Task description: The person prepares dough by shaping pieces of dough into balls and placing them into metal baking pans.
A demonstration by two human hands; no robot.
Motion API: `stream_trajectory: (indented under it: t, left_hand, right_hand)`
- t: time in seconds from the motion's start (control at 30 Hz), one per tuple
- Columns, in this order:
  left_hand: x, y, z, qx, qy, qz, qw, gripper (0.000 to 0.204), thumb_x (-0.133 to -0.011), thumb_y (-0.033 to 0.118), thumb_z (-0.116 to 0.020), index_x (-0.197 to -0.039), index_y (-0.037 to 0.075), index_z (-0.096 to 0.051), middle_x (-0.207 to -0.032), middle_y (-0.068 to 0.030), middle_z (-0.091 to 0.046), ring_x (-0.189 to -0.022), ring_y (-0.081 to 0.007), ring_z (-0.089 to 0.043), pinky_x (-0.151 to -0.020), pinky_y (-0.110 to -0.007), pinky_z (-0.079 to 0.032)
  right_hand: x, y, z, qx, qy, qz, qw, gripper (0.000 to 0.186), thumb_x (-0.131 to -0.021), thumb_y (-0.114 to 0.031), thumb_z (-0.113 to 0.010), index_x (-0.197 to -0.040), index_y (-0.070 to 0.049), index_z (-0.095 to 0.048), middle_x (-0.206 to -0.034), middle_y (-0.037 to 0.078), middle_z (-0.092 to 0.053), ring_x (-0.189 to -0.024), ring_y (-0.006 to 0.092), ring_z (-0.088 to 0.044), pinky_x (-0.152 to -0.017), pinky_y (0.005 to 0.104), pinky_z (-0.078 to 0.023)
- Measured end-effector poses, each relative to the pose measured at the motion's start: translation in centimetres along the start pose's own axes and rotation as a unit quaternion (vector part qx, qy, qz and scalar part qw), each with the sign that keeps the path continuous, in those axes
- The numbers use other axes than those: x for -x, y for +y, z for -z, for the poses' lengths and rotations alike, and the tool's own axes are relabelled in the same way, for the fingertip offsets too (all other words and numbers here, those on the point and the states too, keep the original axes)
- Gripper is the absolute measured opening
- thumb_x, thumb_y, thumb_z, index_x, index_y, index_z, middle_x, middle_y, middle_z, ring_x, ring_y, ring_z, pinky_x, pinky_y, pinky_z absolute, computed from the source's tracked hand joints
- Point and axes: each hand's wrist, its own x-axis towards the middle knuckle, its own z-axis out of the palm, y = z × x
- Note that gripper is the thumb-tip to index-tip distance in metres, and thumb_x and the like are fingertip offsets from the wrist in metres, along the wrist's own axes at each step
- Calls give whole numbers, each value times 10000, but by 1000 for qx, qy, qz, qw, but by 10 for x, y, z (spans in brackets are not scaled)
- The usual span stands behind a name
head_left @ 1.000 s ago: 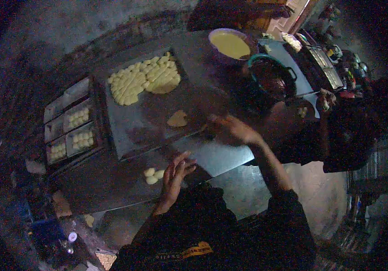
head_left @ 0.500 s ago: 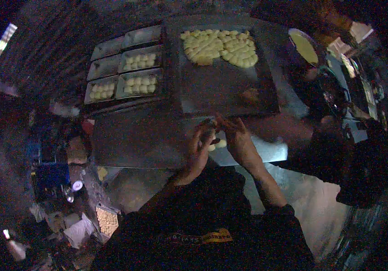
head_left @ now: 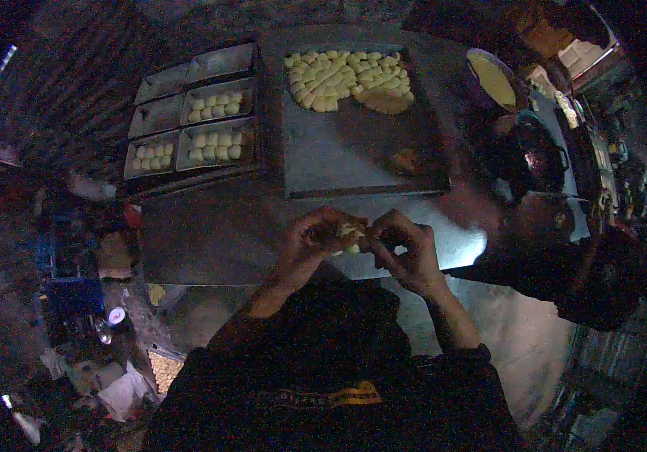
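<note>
Above the near edge of the metal table [head_left: 210, 248], my left hand [head_left: 314, 235] curls around a pale, soft piece that looks like dough [head_left: 351, 233]. My right hand [head_left: 410, 252] is beside it, thumb and forefinger bent together in a pinch against the piece's right side. What lies between the right fingertips is too dark and small to make out. Beyond my hands is a wide metal tray [head_left: 308, 154] with many pale dough pieces [head_left: 327, 79] packed along its far part. Brownish shapes in the tray's shaded right part are unclear.
Rectangular tins [head_left: 156, 120] stand at the left, some holding dough balls [head_left: 214, 147]. A bowl of yellowish stuff [head_left: 493, 81] is at the far right. Another person's dark sleeve [head_left: 542, 275] reaches in from the right. A blue crate [head_left: 74, 297] stands low at the left.
My right hand's fingers have bent into a pinch, and my left hand has turned, showing the pale piece more plainly. The view has shifted slightly, so tray and tins sit further left.
</note>
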Motion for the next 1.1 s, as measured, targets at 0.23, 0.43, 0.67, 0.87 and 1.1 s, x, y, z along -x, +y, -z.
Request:
stream_trajectory:
  t: [0.23,0.43,0.67,0.87,1.1]
  left_hand:
    - [-1,-8,-45,-190,82,44,977,194,-867,33,-743,-1051,17,-683,-1007,-54,-701,-1007,-131,-652,-912,-289,-532]
    - [-20,-47,-69,-87,214,51,972,194,-959,189,-672,-1028,7,-677,-994,-49,-673,-902,-125,-639,-780,-297,-586]
    - [-24,-67,-96,110,167,253,946,367,-1004,273,-601,-1277,28,-567,-1125,-119,-640,-993,-223,-659,-795,-447,-624]
    - [-31,-40,-115,57,76,193,977,422,-942,205,-698,-1298,21,-565,-1205,-103,-644,-1100,-227,-646,-901,-345,-559]
    - [-23,-73,-96,-226,-28,175,958,403,-827,213,-800,-1160,35,-657,-1103,-57,-678,-992,-167,-639,-834,-329,-508]
  right_hand:
    - [3,18,37,118,-28,54,991,167,-870,-66,-742,-1032,-30,-731,-1048,93,-630,-835,131,-635,-674,278,-520]
    - [2,28,63,183,6,174,968,303,-817,-111,-780,-1116,-82,-741,-1173,117,-649,-995,259,-635,-798,354,-528]
    - [5,63,99,129,-70,46,988,241,-817,-96,-782,-1046,-38,-739,-964,93,-721,-818,233,-663,-708,354,-534]
    - [2,91,114,16,-148,169,974,154,-817,-40,-776,-964,-34,-728,-959,93,-713,-828,224,-683,-693,303,-542]
    - [12,99,96,69,-188,140,970,292,-851,-40,-740,-1118,-26,-625,-1085,129,-676,-923,283,-662,-774,372,-533]
